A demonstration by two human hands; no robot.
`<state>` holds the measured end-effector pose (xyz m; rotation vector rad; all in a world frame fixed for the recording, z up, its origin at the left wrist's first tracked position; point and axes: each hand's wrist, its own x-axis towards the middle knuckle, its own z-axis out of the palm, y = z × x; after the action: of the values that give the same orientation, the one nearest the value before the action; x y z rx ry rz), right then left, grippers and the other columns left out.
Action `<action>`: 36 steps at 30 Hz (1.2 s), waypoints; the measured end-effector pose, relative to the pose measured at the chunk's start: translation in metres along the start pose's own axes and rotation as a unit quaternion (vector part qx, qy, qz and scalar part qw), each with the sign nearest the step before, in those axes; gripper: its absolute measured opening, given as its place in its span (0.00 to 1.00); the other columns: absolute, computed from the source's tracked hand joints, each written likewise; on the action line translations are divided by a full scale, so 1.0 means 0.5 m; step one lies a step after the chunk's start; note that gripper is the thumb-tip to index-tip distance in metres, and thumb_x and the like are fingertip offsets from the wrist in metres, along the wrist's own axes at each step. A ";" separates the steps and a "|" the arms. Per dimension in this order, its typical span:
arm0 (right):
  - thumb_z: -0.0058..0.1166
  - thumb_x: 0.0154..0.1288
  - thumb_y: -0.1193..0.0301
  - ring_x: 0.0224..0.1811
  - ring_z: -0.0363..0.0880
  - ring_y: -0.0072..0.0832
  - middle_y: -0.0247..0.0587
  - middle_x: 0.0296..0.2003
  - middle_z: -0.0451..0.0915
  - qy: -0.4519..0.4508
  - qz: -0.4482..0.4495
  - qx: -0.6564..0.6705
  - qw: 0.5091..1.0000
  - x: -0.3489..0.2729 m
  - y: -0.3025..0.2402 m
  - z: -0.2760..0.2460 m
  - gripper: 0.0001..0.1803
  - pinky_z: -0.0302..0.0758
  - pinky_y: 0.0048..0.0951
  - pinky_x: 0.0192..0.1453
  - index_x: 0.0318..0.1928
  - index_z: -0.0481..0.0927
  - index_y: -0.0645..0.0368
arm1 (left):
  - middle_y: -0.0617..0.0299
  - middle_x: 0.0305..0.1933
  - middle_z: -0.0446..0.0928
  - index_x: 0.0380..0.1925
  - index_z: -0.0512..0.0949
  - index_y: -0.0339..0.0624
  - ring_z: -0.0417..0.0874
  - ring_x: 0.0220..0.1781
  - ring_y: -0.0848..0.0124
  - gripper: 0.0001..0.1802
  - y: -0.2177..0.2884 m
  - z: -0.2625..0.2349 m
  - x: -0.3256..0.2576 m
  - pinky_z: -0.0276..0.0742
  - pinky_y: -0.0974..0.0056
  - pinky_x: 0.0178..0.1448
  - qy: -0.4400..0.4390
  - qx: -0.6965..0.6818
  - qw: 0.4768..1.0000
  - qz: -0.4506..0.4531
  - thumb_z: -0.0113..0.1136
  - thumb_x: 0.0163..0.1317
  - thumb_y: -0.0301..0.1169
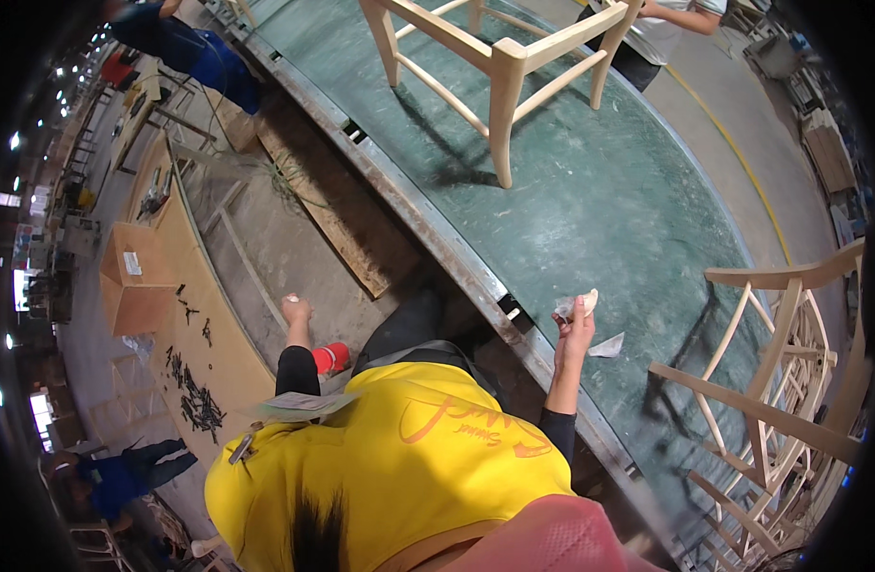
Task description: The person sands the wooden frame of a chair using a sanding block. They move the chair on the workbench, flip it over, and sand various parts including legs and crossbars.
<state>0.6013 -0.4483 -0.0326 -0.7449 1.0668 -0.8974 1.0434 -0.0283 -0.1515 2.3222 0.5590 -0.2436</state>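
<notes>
My right hand (576,334) is raised over the green table (571,219), fingers closed around a pale, curved-edged piece (590,302) with what looks like crumpled clear plastic (563,307) beside it. What the pale piece is made of is too small to tell. Close to that hand, a whitish triangular scrap (607,346) lies on the table. My left hand (296,307) hangs at my left side, away from the table. Its fingers are curled together, and a small whitish spot shows at them; I cannot make out what it is.
A bare wooden chair frame (507,71) stands on the table's far part. More chair frames (776,381) crowd its right side. Left of me, a wooden worktop (232,334) carries dark screws (197,396) and an open box (142,276). Co-workers stand far left (208,62) and far right (680,29).
</notes>
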 end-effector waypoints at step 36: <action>0.41 0.78 0.56 0.27 0.72 0.21 0.35 0.24 0.73 0.009 -0.199 -0.111 0.974 0.067 -0.052 0.602 0.19 0.71 0.26 0.33 0.33 0.69 0.56 | 0.58 0.26 0.81 0.40 0.74 0.37 0.83 0.23 0.70 0.10 0.247 0.296 0.323 0.78 0.63 0.27 -0.275 0.121 0.951 0.078 0.60 0.63 0.30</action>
<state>0.8867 -0.4643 0.0714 -1.1678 1.0632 -1.1367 1.2415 -0.1583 -0.2355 2.3640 0.0672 -0.8903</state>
